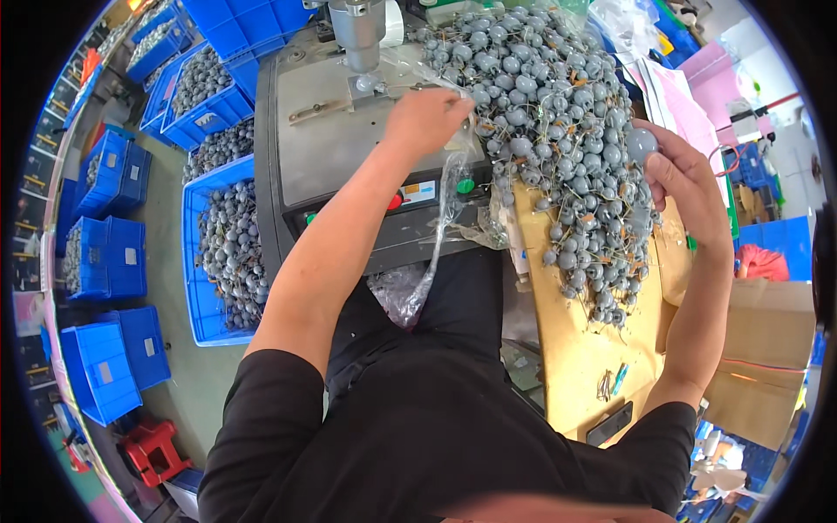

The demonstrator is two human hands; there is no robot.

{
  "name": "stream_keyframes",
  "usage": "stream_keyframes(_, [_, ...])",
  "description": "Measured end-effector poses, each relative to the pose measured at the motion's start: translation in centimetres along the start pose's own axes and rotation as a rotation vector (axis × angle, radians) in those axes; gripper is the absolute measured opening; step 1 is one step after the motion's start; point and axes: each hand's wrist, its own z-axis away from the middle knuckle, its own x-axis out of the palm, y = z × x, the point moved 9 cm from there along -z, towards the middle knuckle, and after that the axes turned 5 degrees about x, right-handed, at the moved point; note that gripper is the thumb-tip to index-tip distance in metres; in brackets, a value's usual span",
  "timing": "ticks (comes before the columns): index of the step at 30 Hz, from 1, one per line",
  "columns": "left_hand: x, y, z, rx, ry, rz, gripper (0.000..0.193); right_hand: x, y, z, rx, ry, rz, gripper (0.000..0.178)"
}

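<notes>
Black shirt [436, 410] nearest; right fingers [668, 174] pinch a ball [642, 144]; curled left fingers [457, 108] perhaps grip film [450, 187].

L side of frame: smooth grey-green flr [205, 375], w/ red plastic stool [155, 453] lwr L & blue plastic bins [103, 373] above it. Tan-topped table [575, 375] R of ctr; brown cardboard box [758, 349] far R. Upper R: pale, brightly lit surface [798, 131], wall or flr unclear.

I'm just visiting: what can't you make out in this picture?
In the head view:
Left grip: its own bulk hides whatever it may pinch.
Grey balls: the upper ones cover the pile's bottom.
Metal cylinder: the upper edge cuts off its top.
Bin labels: too small to read.
</notes>
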Motion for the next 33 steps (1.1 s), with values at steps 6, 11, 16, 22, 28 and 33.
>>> stream_keyframes(6, [-6.6,-7.6,2.4,-0.159,0.434,-0.300,0.048,1.7,-2.8,1.7,-0.074,-0.012,0.079,0.036])
stream_keyframes(11, [-6.6,-9.3,0.2,-0.270,0.357,-0.413,0.066,5.3,-5.6,1.4,-0.021,-0.184,-0.004,0.018])
stream_keyframes(16, [-7.8,-9.8,0.6,-0.215,0.461,-0.381,0.061,12.0,-9.5,-0.5,-0.157,-0.442,0.128,0.016])
stream_keyframes(22, [-15.4,-11.3,9.2,-0.094,0.653,-0.416,0.058,21.2,-13.9,-5.0,-0.482,-0.410,0.084,0.009])
stream_keyframes(28, [-24.1,-21.5,24.5,-0.507,0.722,-0.686,0.068,27.1,-10.6,-16.0,-0.749,0.002,0.216,0.017])
stream_keyframes(33, [-23.0,-22.5,30.9,-0.548,0.694,-0.598,0.073,28.0,-2.7,-24.1,-0.477,0.174,0.203,0.019])
